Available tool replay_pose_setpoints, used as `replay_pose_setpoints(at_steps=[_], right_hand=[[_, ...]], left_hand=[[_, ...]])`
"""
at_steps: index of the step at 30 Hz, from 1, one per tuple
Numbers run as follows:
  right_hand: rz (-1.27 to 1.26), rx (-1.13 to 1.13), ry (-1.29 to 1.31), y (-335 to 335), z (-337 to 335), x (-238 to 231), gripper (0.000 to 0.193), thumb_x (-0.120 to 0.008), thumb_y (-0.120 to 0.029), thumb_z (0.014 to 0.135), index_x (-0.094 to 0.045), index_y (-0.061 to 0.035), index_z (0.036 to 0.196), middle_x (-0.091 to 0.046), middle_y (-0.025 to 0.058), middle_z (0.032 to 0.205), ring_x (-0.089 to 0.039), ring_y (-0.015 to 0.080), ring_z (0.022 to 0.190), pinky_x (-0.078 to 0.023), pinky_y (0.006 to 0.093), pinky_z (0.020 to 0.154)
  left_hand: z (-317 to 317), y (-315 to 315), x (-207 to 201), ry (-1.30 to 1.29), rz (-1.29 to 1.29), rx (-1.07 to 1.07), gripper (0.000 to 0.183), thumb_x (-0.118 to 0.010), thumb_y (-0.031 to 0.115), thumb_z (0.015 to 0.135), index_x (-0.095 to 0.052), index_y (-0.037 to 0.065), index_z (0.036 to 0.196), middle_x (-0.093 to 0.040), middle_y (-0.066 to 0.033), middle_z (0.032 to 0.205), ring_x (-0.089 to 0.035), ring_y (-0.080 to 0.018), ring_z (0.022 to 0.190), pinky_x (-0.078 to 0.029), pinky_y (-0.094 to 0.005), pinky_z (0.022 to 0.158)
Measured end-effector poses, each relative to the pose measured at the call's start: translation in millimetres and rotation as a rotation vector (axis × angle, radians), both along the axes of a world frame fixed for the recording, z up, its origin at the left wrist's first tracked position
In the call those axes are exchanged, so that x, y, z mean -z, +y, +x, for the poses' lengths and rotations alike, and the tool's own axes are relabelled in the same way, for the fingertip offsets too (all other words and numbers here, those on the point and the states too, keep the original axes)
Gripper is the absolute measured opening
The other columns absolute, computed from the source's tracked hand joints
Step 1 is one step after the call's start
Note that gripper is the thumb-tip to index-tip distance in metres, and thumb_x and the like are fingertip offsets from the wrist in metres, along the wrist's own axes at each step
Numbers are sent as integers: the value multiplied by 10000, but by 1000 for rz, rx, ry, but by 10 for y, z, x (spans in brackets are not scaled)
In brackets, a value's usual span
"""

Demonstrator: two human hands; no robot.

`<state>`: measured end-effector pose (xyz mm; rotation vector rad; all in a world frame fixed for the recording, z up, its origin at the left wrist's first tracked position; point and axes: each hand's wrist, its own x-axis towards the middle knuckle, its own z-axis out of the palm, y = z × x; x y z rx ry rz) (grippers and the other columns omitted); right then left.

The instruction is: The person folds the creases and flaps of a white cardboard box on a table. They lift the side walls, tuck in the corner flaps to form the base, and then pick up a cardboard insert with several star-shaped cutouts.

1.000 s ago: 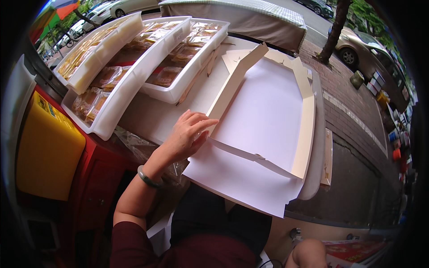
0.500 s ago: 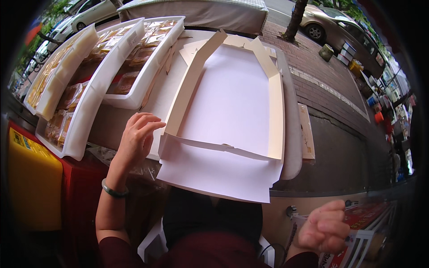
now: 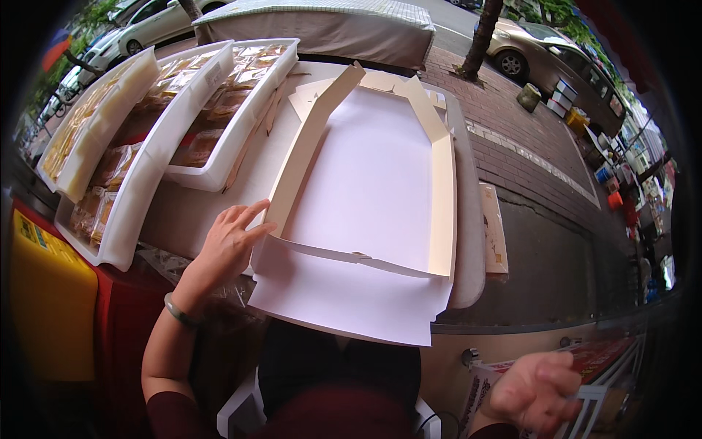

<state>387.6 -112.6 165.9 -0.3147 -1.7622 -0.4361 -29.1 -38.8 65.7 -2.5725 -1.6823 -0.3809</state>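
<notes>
A shallow cardboard box (image 3: 373, 175), white inside with cream folded walls, lies in front of me. Its far side flaps slant up, and a wide white flap (image 3: 351, 300) hangs toward me over the near edge. My left hand (image 3: 232, 238), a green bangle at its wrist, is at the box's near left corner. Thumb and index finger are apart there, their tips touching or very close to the wall. Off to the lower right, well away from the box, my right hand (image 3: 537, 391) is lifted with loosely bent, parted fingers, a little blurred. Nothing shows in it.
Long white trays (image 3: 208, 172) of wrapped, flat brown food packs stand at the left of the pale table (image 3: 468, 241). A yellow box (image 3: 51, 300) sits at lower left. Beyond the table's right edge lies a flat cream package (image 3: 495, 234). A covered stall (image 3: 322, 33) stands beyond.
My left hand has come down against the box's near left corner, its thumb spreading from the fingers. My right hand has loosened from a fist and turned slightly. The whole view has shifted a little.
</notes>
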Motion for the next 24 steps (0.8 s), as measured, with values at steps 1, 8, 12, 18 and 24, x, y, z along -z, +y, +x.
replay_pose_setpoints(at_steps=[1,8,12,18,24], right_hand=[[480,-159,172,-87,-172,-212,254,-554,-103,956,-563,-109,1210,-518,-6,1022,-452,110,642,-382,243,598],[527,-741,131,-223,-794,-257,132,-604,-72,942,-635,-91,815,-517,-89,726,-430,17,565,-305,160,485],[530,-775,160,-298,-748,-315,141,-622,-103,946,-647,-94,807,-568,-87,777,-461,9,581,-313,153,493],[753,-546,217,-468,-623,-290,208,-542,-225,1007,-655,-80,911,-568,-55,814,-453,31,625,-306,164,500],[193,-234,68,-109,-92,-65,220,-560,-104,941,-542,-105,1160,-515,32,1139,-469,123,739,-378,267,606]], left_hand=[[57,54,-13,-13,-2,14,478,-575,-87,775,-695,119,1190,-520,-139,1458,-548,-353,1228,-444,-454,1035],[-52,-25,76,-36,-19,-20,452,-579,-74,796,-693,123,1186,-526,-134,1452,-568,-351,1183,-464,-455,1003],[-23,-3,42,-61,-24,-15,449,-579,-73,808,-691,125,1195,-520,-150,1454,-566,-359,1185,-465,-458,1000],[-66,-13,64,-62,-52,-36,466,-584,-74,816,-687,135,1220,-507,-185,1454,-561,-377,1194,-464,-458,1008],[11,47,4,-91,93,47,463,-595,-71,804,-683,114,1220,-507,-158,1472,-550,-373,1237,-459,-460,1029]])
